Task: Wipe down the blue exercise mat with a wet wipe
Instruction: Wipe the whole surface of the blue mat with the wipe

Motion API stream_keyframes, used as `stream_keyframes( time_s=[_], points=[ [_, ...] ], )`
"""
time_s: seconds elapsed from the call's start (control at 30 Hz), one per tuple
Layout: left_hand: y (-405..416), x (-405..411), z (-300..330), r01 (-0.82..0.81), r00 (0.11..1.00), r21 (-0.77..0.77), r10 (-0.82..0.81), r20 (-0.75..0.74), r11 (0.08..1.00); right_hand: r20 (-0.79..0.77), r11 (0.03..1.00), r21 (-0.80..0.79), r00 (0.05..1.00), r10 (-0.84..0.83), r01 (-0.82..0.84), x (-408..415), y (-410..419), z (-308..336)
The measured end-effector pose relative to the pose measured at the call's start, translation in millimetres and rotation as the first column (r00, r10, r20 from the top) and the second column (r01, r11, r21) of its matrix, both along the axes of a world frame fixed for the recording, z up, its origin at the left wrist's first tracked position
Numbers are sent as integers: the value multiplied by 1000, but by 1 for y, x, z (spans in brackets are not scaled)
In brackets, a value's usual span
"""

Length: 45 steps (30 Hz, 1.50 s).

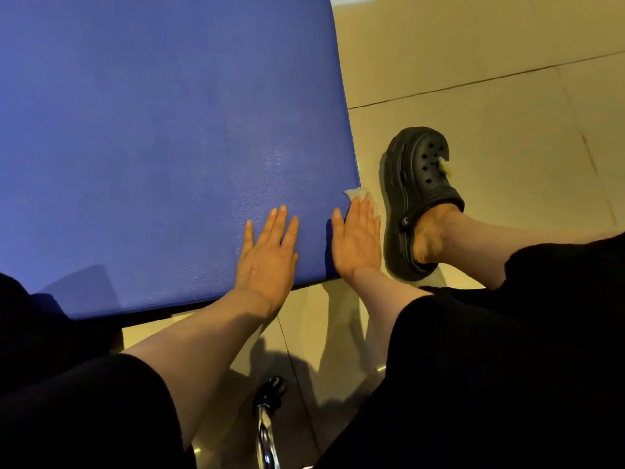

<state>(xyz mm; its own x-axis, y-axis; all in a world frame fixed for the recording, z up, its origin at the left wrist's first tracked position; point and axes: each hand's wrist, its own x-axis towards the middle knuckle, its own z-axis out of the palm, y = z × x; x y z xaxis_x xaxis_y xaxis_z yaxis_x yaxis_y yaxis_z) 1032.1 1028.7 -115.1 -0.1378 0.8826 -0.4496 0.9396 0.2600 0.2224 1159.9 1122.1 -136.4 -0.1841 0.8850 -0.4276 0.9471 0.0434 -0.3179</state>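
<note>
The blue exercise mat [142, 147] fills the left and centre of the head view, its near right corner close to my hands. My left hand [267, 255] lies flat on the mat near its front edge, fingers straight. At the mat's right edge, my right hand [356, 240] presses down with straight fingers on a white wet wipe [355, 192]. Only a crumpled bit of the wipe shows beyond the fingertips; the remainder is hidden under the hand.
My right foot in a black clog [419, 201] rests on the beige tiled floor [490, 79] just right of the mat. A chrome leg with a black caster [269, 397] stands below, between my dark-clothed knees.
</note>
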Motion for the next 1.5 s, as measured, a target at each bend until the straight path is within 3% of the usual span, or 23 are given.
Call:
stream_keyframes(
  time_s=[0.17, 0.37, 0.6, 0.87, 1.1, 1.33, 1.4, 1.5],
  points=[
    [36, -8, -6, 31, 999, -24, -31, 22, 999, 0, 990, 96, 995, 104, -104, 22, -54, 0],
    [41, -4, -24, 40, 999, -55, -40, -9, 998, -131, 983, 79, 976, 176, -167, -9, 54, -9],
    [36, -7, -35, 50, 999, -51, -51, -14, 997, -49, 971, 125, 976, 211, -203, -5, 7, -18],
    [39, -6, -40, 58, 998, -94, -56, 24, 994, -124, 956, 126, 952, 279, -264, -42, 93, -25],
    [37, -7, -36, 101, 995, -132, -103, -14, 986, -58, 915, 191, 926, 372, -355, -6, 47, -29],
    [41, -11, -42, 98, 995, -110, -96, 20, 989, -69, 918, 192, 928, 366, -347, -33, 94, -30],
    [35, -9, -45, 70, 995, -53, -66, 68, 996, -82, 926, 196, 935, 344, -323, -33, 89, -31],
    [30, -3, -39, -87, 995, 245, 74, 62, 966, -91, 918, 208, 928, 361, -337, -25, 62, -30]
  ],
)
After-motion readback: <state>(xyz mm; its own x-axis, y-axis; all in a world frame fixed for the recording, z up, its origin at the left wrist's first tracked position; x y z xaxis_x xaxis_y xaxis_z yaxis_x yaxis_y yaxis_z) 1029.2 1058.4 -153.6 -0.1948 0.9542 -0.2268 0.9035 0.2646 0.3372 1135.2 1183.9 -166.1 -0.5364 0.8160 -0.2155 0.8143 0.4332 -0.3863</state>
